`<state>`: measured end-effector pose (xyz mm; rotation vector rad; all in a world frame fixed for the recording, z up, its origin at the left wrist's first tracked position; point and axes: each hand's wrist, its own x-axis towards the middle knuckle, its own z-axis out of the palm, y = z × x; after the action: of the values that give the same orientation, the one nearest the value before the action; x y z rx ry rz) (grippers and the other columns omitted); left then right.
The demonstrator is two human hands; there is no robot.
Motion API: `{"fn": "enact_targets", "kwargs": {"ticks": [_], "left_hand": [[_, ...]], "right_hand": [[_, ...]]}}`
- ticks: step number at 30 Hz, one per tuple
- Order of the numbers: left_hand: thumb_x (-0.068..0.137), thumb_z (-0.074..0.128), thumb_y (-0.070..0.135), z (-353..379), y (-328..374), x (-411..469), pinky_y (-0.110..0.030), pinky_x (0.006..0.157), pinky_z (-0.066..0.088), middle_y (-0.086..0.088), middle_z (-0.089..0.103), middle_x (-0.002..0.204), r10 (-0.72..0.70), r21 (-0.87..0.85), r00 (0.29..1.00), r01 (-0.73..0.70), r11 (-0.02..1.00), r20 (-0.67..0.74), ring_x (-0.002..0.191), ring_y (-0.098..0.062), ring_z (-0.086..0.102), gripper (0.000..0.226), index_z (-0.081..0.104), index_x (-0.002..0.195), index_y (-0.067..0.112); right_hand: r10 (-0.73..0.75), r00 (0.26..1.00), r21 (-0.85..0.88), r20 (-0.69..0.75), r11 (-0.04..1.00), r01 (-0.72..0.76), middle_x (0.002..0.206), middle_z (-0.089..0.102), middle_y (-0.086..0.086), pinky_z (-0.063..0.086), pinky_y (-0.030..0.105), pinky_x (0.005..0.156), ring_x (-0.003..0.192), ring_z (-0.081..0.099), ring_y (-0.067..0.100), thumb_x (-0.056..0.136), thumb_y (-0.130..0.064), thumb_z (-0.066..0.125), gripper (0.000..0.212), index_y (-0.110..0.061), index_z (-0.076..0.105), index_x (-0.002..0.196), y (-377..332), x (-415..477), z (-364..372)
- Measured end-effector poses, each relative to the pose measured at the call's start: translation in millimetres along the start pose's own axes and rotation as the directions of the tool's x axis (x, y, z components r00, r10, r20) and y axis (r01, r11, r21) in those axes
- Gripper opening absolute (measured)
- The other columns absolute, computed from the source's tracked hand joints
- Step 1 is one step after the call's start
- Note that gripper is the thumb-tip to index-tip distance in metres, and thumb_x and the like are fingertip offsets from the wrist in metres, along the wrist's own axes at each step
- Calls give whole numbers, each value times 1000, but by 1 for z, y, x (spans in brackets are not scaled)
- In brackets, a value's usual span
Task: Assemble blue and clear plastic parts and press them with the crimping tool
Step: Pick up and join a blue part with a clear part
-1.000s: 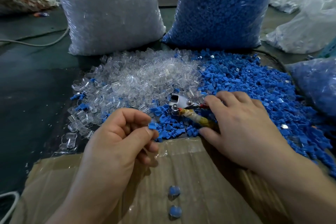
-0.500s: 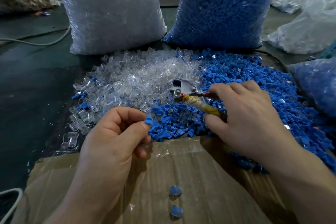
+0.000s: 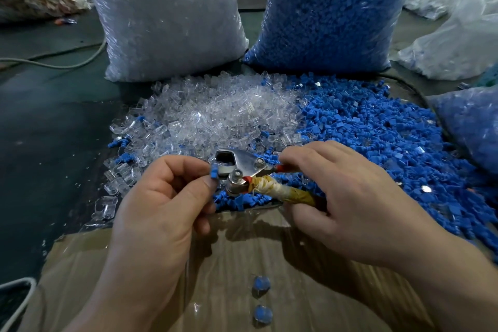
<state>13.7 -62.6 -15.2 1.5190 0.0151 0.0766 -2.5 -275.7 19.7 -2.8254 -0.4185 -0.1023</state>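
Blue part (image 3: 213, 171) in L hand (image 3: 161, 213), beside crimper (image 3: 241, 168) in R hand (image 3: 353, 197)

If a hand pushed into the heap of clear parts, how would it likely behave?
The clear heap is loose small pieces, so it would probably spread and slide rather than move as one. Strays lie scattered at its left edge, so pieces likely skid easily on the table. Each looks thin-walled and hollow, so probably light.
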Motion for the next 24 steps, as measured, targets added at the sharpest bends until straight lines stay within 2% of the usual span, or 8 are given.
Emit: {"fn": "enact_targets", "kwargs": {"ticks": [3,6,8,13,17,20,22,24], "left_hand": [[85,65,1,1,1,-1,-19,40,45,1,65,62,16,-7,1000,-16,1000,7,52,-9,58,35,74,75,33],[70,67,22,1,3,-3,-19,41,46,1,65,62,41,-9,999,-41,999,25,53,-8,59,14,73,76,34],[66,65,27,2,4,-4,-17,42,47,0,65,62,50,12,998,-50,999,37,52,-8,58,15,73,78,34],[64,65,28,4,8,-7,-17,41,46,0,65,60,57,35,998,-58,998,29,50,-8,56,16,72,77,34],[64,65,24,4,10,-7,-18,40,46,-1,65,62,33,-4,999,-33,999,21,50,-8,56,16,73,75,31],[61,65,28,3,13,-8,-18,41,48,-3,66,62,34,19,999,-34,999,23,51,-9,57,18,73,77,30],[67,69,25,2,12,-7,-19,41,48,-1,65,60,50,59,998,-51,997,26,50,-10,56,13,72,77,32],[79,73,10,-3,5,-2,-20,41,47,0,63,57,43,113,999,-43,993,8,49,-10,55,24,72,76,34]], "right_hand": [[-8,1000,-6,2,1000,8,114,53,-17,44,28,90,105,47,8,77,-54,40,55,-39,38,130,1,0,0],[-23,999,-14,23,1000,24,119,51,-20,41,23,90,107,45,5,77,-55,35,58,-40,37,133,0,-1,0],[-31,999,-19,34,999,31,119,52,-19,40,24,91,106,46,5,77,-55,33,61,-38,39,135,-1,-1,-2],[-37,999,-76,38,996,40,95,59,-12,47,32,82,88,54,12,77,-55,35,58,-33,53,128,-6,1,-1],[-32,999,-76,28,997,34,82,58,-11,40,28,71,78,54,14,75,-56,37,51,-31,61,113,-7,4,0],[-24,999,-52,42,998,27,83,56,-16,30,22,68,79,49,6,76,-58,40,46,-37,59,113,-7,3,1],[-4,999,-39,37,999,5,90,56,-21,36,18,76,85,49,2,77,-60,42,48,-40,55,119,-3,1,1],[22,1000,-81,-18,996,-23,98,57,-21,41,25,84,92,51,5,76,-61,43,54,-39,52,125,5,1,1]]}}
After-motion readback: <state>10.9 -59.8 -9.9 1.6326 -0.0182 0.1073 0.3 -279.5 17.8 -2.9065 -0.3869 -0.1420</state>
